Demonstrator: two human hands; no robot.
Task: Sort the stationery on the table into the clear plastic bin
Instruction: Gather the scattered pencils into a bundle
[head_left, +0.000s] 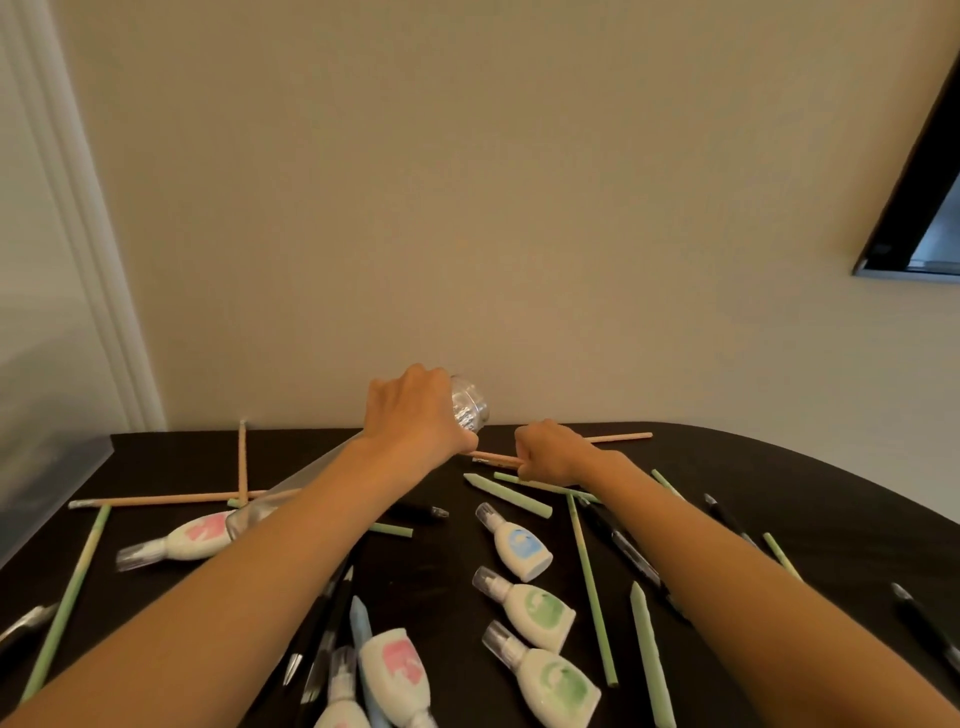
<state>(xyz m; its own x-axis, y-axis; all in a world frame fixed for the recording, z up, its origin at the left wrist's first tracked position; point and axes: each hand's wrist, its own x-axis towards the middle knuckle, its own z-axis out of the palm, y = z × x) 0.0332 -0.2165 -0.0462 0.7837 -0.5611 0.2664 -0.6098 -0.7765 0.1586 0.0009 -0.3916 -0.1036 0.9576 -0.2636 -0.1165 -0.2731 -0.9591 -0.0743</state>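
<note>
The left hand (415, 421) is grasping a clear ribbed plastic cup (470, 405), fingers curled round it, lifting it just above the far edge of the black table (753, 483). The right hand (553, 460) is clenching round a peach wooden pencil (623, 438) lying near that edge, just beside the left hand. The frosted clear plastic bin (52, 483) is sitting at the table's far-left corner, well apart from both hands, its contents blurred. Stationery is lying scattered across the table: white squeeze bottles with clear caps, one showing a blue patch (519, 543), two showing green patches (537, 605) (558, 680), two showing pink patches (202, 535) (397, 662). The patches are looking like logos, but no writing is readable. A long pale green stick (592, 587) is lying between the bottles and the right forearm, and a black pen (634, 556) is lying partly under that forearm. Two more peach pencils are crossing at far left (241, 462). A dark-framed screen (924, 218) is hanging on the beige wall at upper right.
</note>
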